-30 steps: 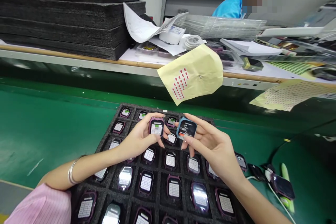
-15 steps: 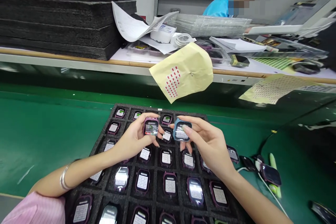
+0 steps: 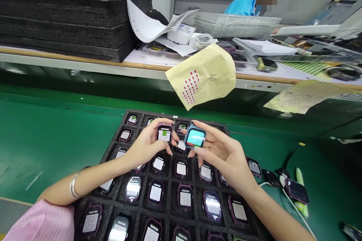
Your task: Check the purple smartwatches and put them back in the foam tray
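Note:
My left hand (image 3: pixel 151 139) is closed round a purple smartwatch (image 3: pixel 164 134) without a strap, its lit screen showing white and green cells. Beside it, my right hand (image 3: pixel 223 147) grips a blue smartwatch (image 3: pixel 195 137) by its edges, thumb at the lower rim; that screen glows cyan with a little red at the bottom. Both watches are held up above a black foam tray (image 3: pixel 169 205). In the tray's compartments lie several more watches, such as a purple-rimmed one (image 3: pixel 185 196) with a white grid on its screen. My hands cover part of the middle rows.
Black foam blocks (image 3: pixel 70 26) are stacked on the shelf at left. A yellow paper (image 3: pixel 209 75) hangs over the shelf edge. Right of the tray, a watch (image 3: pixel 296 190) lies by a white cable (image 3: pixel 295 209) on the green table (image 3: pixel 36 128). A person in blue (image 3: pixel 243 3) is behind.
The right thumb has moved off the blue watch's screen to its lower edge, and that screen has turned from a white grid to cyan. The purple watch's screen now shows white and green cells.

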A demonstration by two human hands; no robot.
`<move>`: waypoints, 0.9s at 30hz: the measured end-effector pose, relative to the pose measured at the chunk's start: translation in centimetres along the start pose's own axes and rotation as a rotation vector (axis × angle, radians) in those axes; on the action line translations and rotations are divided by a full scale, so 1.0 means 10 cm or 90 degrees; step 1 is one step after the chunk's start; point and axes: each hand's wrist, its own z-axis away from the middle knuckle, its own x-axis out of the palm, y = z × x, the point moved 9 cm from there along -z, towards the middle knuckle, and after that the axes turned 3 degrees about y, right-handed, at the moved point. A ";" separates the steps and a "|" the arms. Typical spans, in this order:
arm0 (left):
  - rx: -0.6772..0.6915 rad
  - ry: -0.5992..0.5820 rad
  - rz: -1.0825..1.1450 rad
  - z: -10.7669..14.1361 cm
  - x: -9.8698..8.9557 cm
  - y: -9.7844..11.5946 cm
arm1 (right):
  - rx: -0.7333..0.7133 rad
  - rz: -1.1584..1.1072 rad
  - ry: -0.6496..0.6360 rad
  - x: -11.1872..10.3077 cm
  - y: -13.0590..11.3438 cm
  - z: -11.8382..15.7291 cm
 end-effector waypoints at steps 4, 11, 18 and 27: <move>-0.020 -0.010 0.020 0.01 0.03 -0.01 | 0.011 0.017 0.027 -0.03 0.03 -0.01; 0.010 -0.020 -0.001 -0.01 0.03 -0.04 | -0.003 0.030 0.004 -0.07 0.00 -0.01; -0.021 -0.070 -0.006 0.05 0.10 -0.14 | 0.016 0.150 0.057 -0.40 0.05 -0.02; 0.115 -0.189 -0.502 -0.38 0.55 -0.34 | -0.012 0.660 0.124 -1.66 0.59 -0.11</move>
